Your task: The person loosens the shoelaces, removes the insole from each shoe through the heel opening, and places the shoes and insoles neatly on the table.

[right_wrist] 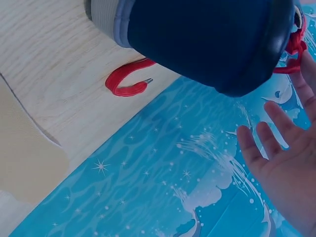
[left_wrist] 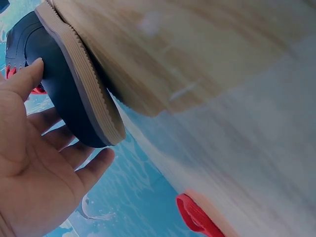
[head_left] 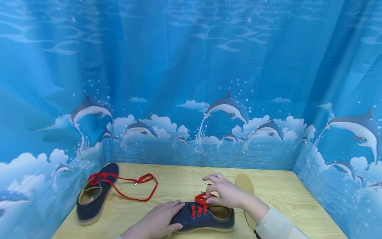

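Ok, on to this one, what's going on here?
A person's left hand holds the toe end of a navy lace-up shoe on the wooden table, while the fingers of the right hand hold its red shoelace near the opening. A matching navy shoe sits at the left, its lace trailing across the table. A tan insole lies at the right.

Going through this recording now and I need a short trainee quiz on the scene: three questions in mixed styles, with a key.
1. True or false: the left grip is at the heel of the nearer shoe.

2. Which of these is the right grip touching?
A) the tan insole
B) the red lace on the nearer shoe
C) the other shoe

3. Fill in: in the head view, the other shoe lies toward the ____ side of the table.

Key: 1. False, it is at the toe. 2. B. 3. Left.
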`<state>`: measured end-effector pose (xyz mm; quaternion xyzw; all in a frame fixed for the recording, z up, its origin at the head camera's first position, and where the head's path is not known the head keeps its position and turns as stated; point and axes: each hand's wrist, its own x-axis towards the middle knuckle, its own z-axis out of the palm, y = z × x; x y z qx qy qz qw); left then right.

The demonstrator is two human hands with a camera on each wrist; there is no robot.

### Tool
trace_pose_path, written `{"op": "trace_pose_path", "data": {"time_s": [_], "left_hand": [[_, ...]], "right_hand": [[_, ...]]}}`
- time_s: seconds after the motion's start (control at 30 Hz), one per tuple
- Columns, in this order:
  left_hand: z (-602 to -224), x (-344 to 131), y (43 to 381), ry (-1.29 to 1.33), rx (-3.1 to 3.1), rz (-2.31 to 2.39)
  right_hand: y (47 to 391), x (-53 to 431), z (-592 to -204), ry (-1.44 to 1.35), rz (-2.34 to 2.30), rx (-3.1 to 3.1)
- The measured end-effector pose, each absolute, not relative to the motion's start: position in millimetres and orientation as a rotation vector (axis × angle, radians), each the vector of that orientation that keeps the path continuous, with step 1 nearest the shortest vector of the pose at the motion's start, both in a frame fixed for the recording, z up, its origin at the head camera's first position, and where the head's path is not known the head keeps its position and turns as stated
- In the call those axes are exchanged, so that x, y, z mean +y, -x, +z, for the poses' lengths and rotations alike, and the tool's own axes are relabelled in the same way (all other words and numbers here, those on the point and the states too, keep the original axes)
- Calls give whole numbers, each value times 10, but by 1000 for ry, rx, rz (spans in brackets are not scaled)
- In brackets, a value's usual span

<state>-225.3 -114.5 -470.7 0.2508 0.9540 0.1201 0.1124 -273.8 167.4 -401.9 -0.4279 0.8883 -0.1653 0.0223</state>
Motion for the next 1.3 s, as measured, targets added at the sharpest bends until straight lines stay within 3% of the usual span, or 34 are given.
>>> {"op": "trace_pose_path", "data": {"time_s": [0.37,1.3], "left_hand": [[-4730,-1154,2262,-744,2785,364],[-4691,-1132,2242,-699,2771,379]], "right_hand": [[2767,1686,-3960,1308,-517,2747],[2952,1860,-3228,1221,-577,2898]]}}
